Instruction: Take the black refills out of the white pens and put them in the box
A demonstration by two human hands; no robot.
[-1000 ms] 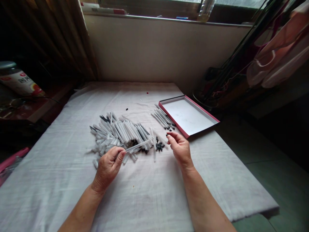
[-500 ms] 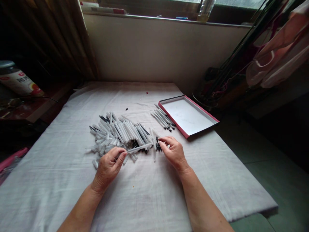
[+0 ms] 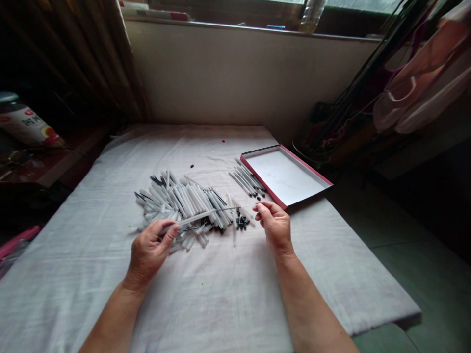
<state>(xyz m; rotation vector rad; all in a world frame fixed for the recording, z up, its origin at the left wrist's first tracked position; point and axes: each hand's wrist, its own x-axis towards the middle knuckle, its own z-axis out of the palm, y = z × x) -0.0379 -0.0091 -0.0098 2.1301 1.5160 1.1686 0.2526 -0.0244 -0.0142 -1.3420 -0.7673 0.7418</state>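
My left hand (image 3: 149, 249) pinches one end of a clear pen barrel (image 3: 195, 217) that points right, just above a pile of clear pen barrels and black refills (image 3: 184, 203) on the white cloth. My right hand (image 3: 274, 223) is closed in a pinch on a thin refill (image 3: 235, 208) whose other end meets the barrel's tip. Between my hands lies a small cluster of black caps (image 3: 242, 221).
A shallow red-edged box lid (image 3: 312, 172) lies at the right of the cloth, with a row of finished pens (image 3: 247, 180) beside its left edge. The cloth-covered table (image 3: 206, 304) ends at right. A jar (image 3: 22, 122) stands far left.
My left hand drew back to the left with the barrel. My right hand reached to the black caps, then pulled right, and a thin refill now stretches between it and the barrel.
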